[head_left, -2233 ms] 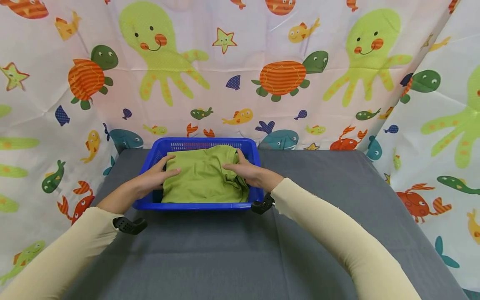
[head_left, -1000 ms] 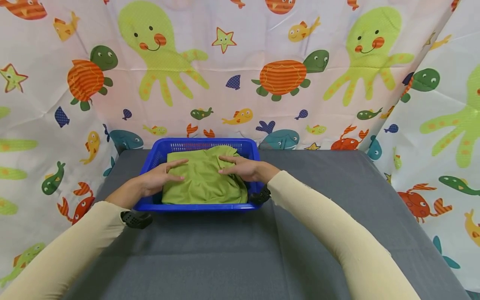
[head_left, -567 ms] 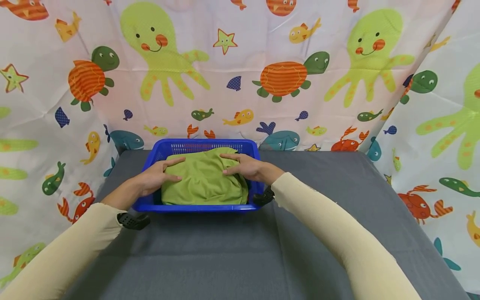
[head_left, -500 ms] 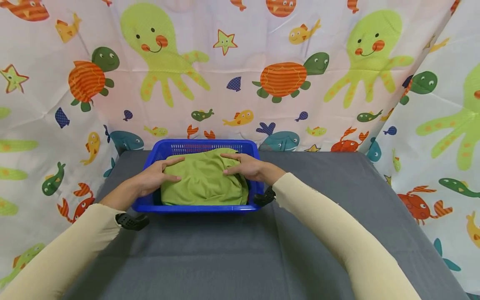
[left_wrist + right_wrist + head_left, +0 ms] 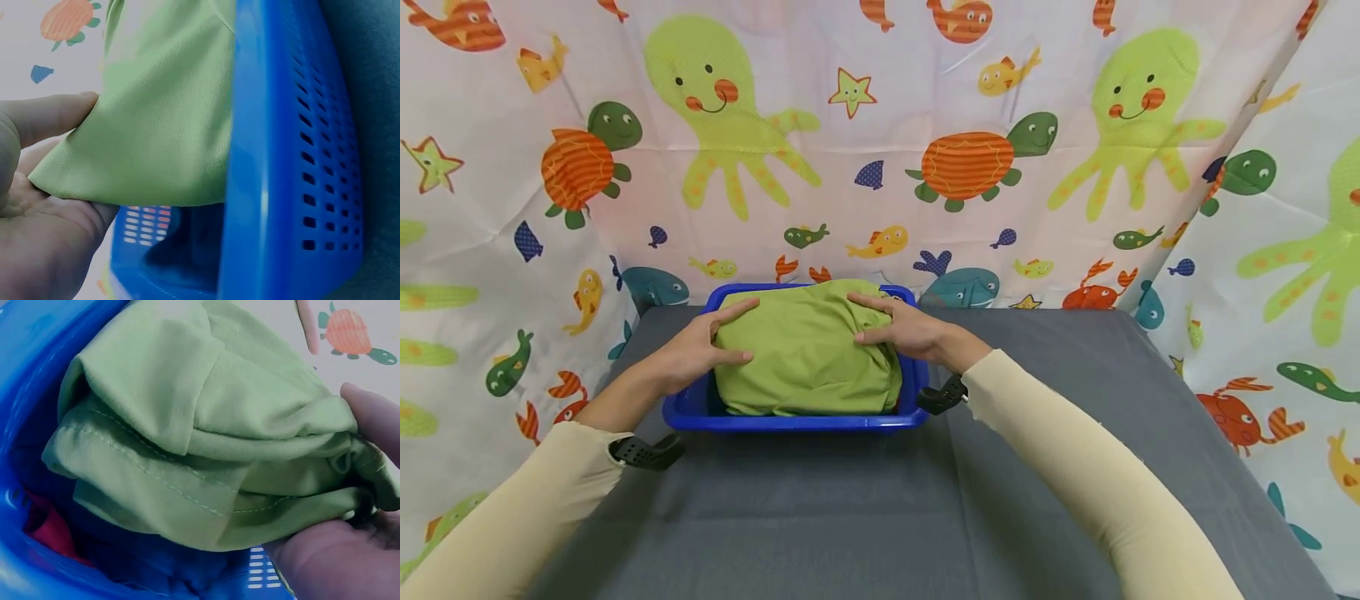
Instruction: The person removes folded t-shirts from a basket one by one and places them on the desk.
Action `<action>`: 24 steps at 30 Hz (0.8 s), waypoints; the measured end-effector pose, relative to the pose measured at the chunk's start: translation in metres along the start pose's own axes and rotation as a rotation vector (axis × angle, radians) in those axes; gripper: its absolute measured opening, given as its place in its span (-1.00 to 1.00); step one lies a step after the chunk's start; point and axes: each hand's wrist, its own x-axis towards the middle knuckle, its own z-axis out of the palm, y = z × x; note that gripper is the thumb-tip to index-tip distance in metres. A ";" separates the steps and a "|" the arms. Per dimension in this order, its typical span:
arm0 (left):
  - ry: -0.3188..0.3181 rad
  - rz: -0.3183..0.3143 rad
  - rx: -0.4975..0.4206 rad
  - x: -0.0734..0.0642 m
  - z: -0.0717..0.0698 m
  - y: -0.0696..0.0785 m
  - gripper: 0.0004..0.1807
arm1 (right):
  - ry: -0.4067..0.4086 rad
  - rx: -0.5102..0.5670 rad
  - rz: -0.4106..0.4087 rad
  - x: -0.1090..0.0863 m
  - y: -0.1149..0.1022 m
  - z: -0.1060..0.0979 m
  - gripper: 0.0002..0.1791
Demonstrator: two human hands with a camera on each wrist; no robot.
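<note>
A folded light-green garment (image 5: 808,350), with stitched hems and soft creases, is raised slightly in the blue plastic basket (image 5: 797,423). My left hand (image 5: 688,354) grips its left edge; in the left wrist view the thumb lies on top and the fingers pass under the cloth (image 5: 156,119). On the opposite side my right hand (image 5: 917,333) holds the layered folds. The right wrist view shows thumb above and fingers beneath the bundle (image 5: 187,425). Below it, dark blue cloth (image 5: 169,559) and a bit of red cloth (image 5: 53,528) lie inside the basket.
The basket stands at the back of a table covered in grey cloth (image 5: 820,517). A white curtain (image 5: 910,50) printed with sea animals hangs behind and along both sides. Black wrist devices (image 5: 647,452) sit at both sleeve ends.
Both hands slid over the green garment's sides and took hold. It has since risen a little, its top edge now covering much of the basket's back rim. The basket stays in place.
</note>
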 end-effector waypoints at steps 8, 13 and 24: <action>0.010 0.051 0.017 -0.009 -0.002 0.015 -0.03 | -0.057 0.019 -0.073 -0.016 -0.008 -0.009 -0.10; -0.021 0.076 0.004 -0.011 0.001 0.021 -0.01 | -0.059 0.003 -0.095 -0.027 -0.008 -0.013 -0.08; -0.017 0.111 0.045 -0.006 0.007 0.042 0.02 | -0.046 -0.025 -0.141 -0.045 -0.021 -0.029 -0.09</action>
